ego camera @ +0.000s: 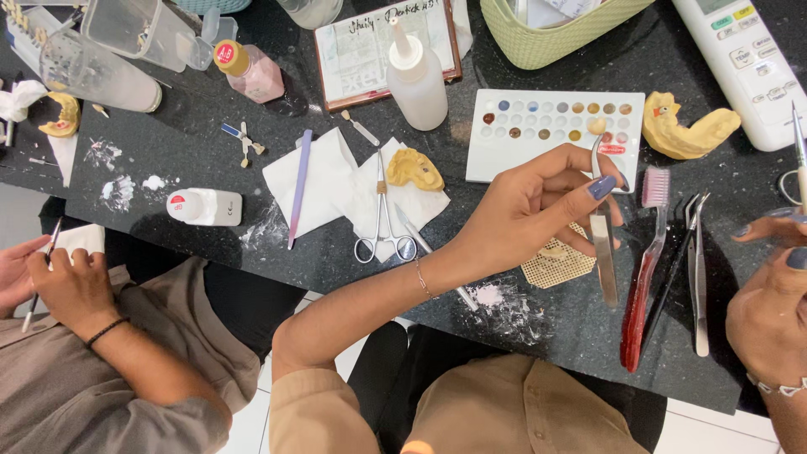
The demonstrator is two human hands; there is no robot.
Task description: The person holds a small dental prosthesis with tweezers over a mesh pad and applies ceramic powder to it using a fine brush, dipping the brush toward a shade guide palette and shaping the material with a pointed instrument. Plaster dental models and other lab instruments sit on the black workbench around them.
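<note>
We note the left hand (pixel 538 202) raised over the black speckled stone tabletop (pixel 210 252), its fingers (pixel 601 187) pinched closed around a slim silver metal tweezers (pixel 602 244) that hangs downward from the grip; at the upper tip of the tweezers sits a small cream tooth-shaped piece (pixel 596 126), just in front of the white rectangular palette with rows of round colour wells (pixel 555 134). Under the hand lies a tan honeycomb-textured pad (pixel 556 265), touching the tabletop. The right hand (pixel 769 311) shows at the frame's right edge, only partly in view; we cannot tell whether its fingers are closed on anything, though a thin metal-handled instrument (pixel 799 155) stands just above it. Between the two hands lie a red-handled toothbrush with pink bristles (pixel 643 277) and a second pair of dark and silver tweezers (pixel 691 269), side by side. To the left of the left hand, steel scissor-handled forceps (pixel 382 219) rest on white paper tissues (pixel 336 181) beside a yellow dental cast (pixel 414 168). At far left, another person's hands (pixel 50 282) hold a thin brush, well apart from ours
</note>
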